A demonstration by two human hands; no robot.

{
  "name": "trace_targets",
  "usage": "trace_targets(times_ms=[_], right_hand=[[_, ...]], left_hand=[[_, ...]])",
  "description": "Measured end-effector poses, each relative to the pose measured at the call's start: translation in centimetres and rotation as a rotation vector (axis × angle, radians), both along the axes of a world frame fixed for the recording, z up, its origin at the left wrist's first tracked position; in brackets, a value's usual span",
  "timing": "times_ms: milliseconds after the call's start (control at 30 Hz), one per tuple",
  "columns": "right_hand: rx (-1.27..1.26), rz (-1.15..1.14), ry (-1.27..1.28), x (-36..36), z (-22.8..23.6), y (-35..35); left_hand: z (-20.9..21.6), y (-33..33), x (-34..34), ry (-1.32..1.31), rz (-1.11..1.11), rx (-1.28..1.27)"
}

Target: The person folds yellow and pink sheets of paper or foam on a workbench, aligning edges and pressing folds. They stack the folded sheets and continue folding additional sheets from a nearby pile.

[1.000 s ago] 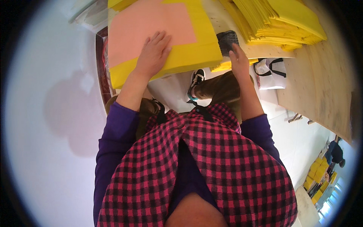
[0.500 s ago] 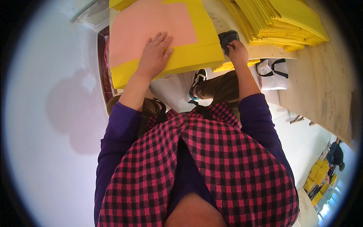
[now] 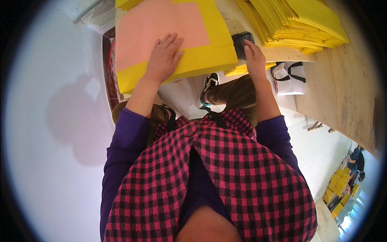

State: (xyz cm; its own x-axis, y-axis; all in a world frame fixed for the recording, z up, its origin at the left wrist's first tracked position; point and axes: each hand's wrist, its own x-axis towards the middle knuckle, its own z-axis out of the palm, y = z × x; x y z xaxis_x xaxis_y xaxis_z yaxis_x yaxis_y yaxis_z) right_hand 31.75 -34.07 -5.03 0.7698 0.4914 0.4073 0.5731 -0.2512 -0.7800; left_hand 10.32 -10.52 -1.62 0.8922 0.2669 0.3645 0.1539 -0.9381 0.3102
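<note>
My left hand (image 3: 164, 56) lies flat with fingers spread, across the edge of a pink panel (image 3: 161, 28) on a yellow sheet of soft material (image 3: 217, 54). The sheet tops a thick, squared yellow pile at the near table edge. Right of the pile lies a dark grey, cloth-like piece (image 3: 240, 42). My right hand (image 3: 256, 60) is at that piece's right edge, fingers stretched out and touching it, not visibly gripping. Its palm side is hidden.
A tall stack of folded yellow pieces (image 3: 298, 24) stands on the wooden table (image 3: 342, 80) at the right. Below are more yellow pieces, a white bag with black handles (image 3: 290, 78) and my shoe (image 3: 210, 84). People and yellow bundles (image 3: 338, 183) are far right.
My right hand has loosened from a pinch on the dark piece, its fingers straightening and the forearm shifting slightly nearer. The dark piece looks flatter. My left hand has stayed in place.
</note>
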Motion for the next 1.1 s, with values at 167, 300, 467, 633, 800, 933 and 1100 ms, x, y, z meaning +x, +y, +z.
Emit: trace_targets(times_ms=[167, 300, 467, 633, 800, 933, 1100], right_hand=[[0.033, 0.082, 0.179, -2.7, 1.3, 0.4], [-0.028, 0.121, 0.367, -3.4, 1.6, 0.8], [-0.024, 0.193, 0.497, -3.5, 1.9, 1.5], [0.067, 0.23, 0.764, -4.0, 2.2, 1.5], [0.121, 0.211, 0.852, -4.0, 2.8, 1.4], [0.129, 0.222, 0.813, -3.6, 3.1, 1.9], [0.121, 0.24, 0.857, -3.4, 3.0, 2.0]], left_hand=[[0.1, 0.0, -0.2, 0.003, 0.0, -0.012], [0.0, 0.0, 0.0, -0.007, 0.001, -0.005], [-0.1, 0.1, 0.1, -0.013, -0.008, -0.001], [-0.1, 0.1, 0.0, -0.014, -0.011, 0.0], [0.2, 0.0, 0.1, -0.013, -0.015, -0.008], [0.4, -0.1, 0.0, 0.009, -0.003, -0.021], [0.3, -0.1, 0.0, 0.013, 0.0, -0.021]])
